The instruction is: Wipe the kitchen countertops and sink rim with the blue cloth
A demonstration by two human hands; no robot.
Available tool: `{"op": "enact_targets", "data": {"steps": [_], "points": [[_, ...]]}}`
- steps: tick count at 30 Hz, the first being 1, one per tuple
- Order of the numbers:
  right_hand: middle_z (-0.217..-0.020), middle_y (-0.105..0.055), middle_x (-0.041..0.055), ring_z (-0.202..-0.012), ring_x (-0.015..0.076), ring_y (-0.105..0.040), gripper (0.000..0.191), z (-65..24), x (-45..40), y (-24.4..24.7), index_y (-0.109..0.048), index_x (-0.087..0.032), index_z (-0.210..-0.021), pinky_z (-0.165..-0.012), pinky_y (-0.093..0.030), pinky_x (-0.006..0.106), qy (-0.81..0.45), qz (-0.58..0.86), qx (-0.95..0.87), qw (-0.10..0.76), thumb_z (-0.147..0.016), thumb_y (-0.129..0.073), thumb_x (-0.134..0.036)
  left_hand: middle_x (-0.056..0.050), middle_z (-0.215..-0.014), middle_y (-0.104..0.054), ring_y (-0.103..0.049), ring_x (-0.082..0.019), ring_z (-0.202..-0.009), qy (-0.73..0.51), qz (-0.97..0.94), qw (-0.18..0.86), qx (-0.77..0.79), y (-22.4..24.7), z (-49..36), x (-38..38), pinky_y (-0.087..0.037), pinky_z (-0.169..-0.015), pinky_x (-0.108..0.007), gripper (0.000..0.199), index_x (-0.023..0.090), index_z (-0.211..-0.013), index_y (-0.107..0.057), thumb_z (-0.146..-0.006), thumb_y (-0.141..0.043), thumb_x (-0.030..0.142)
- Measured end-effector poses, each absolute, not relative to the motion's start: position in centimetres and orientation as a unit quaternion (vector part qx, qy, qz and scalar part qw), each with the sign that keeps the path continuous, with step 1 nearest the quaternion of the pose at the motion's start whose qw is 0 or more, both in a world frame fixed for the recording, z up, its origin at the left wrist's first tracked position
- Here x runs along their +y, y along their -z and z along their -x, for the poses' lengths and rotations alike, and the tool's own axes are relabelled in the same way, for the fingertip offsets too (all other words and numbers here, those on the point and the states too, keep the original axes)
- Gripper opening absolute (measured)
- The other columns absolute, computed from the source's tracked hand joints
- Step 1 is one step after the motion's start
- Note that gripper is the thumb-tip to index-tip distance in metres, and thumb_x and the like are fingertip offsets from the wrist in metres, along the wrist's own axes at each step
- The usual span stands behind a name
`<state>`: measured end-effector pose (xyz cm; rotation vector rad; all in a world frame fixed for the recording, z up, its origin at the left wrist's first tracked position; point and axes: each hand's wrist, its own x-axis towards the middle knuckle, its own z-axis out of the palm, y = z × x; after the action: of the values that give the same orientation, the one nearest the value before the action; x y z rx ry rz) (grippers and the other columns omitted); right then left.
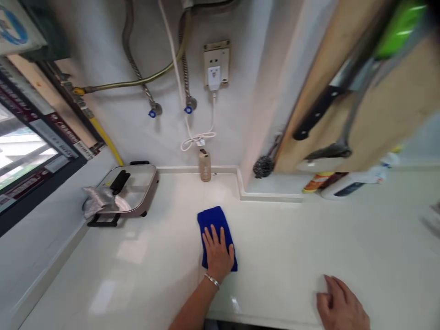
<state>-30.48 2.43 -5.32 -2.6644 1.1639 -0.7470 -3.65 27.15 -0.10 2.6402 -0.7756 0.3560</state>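
The left hand [219, 256] lies flat, fingers spread, pressing the blue cloth [216, 220] on the worktop [275, 247]. Right of the cloth, the right hand [343, 306] is loosely curled, seemingly empty. Beyond the cloth stands a small bottle [205, 166]; left of it, a lidded electric pan [137, 185] occupies the corner.

My left hand [219, 254] is palm down, open flat, fingers forward and slightly spread, thumb out on the inner side. Left forearm [195, 305] slants up from the view's bottom edge, wrist about straight. My right hand [342, 306], well apart, is back up, fingers loosely bent (cropped low, so partial view only).
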Motion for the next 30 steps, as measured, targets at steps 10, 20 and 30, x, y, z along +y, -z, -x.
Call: {"op": "enact_targets", "data": {"steps": [10, 20, 30], "points": [[-0.139, -0.055, 0.0134, -0.123, 0.0343, -0.055, 0.051, 29.2, 3.0, 3.8, -0.051, -0.020, -0.136, -0.098, -0.050, 0.053, 0.236, 0.876, 0.414, 0.081, -0.089, -0.035, -0.033, -0.013, -0.168, -0.004, -0.008, -0.045, -0.150, -0.026, -0.826, 0.208, -0.523, -0.9, 11.1, 19.1, -0.033, -0.120, -0.068, 0.076, 0.028, -0.156, -0.015, -0.091, -0.050, 0.046], [-0.140, -0.050, 0.0142, -0.131, 0.0330, -0.049, 0.053, 24.9, 3.9, 2.0, -0.045, -0.022, -0.140, -0.106, -0.049, 0.053, 0.306, 0.893, 0.297, 0.144, -0.087, -0.042, -0.026, -0.008, -0.158, -0.042, -0.036, -0.023, -0.147, -0.020, -0.851, 0.176, -0.494, -1.4, 4.5, 29.4, -0.040, -0.120, -0.050, 0.055, 0.027, -0.153, -0.030, -0.098, -0.036, 0.031], [-0.166, -0.016, 0.0111, -0.152, 0.0447, -0.007, 0.070, 12.1, 11.8, -0.1, -0.034, -0.018, -0.153, -0.118, -0.021, 0.073, 0.203, 0.938, 0.206, 0.192, -0.087, -0.052, -0.031, -0.022, -0.158, -0.039, -0.022, -0.036, -0.152, -0.096, -0.952, 0.177, -0.231, -1.1, 0.5, 33.7, -0.027, -0.123, -0.060, 0.062, 0.006, -0.146, -0.042, -0.098, -0.024, 0.040]]}}
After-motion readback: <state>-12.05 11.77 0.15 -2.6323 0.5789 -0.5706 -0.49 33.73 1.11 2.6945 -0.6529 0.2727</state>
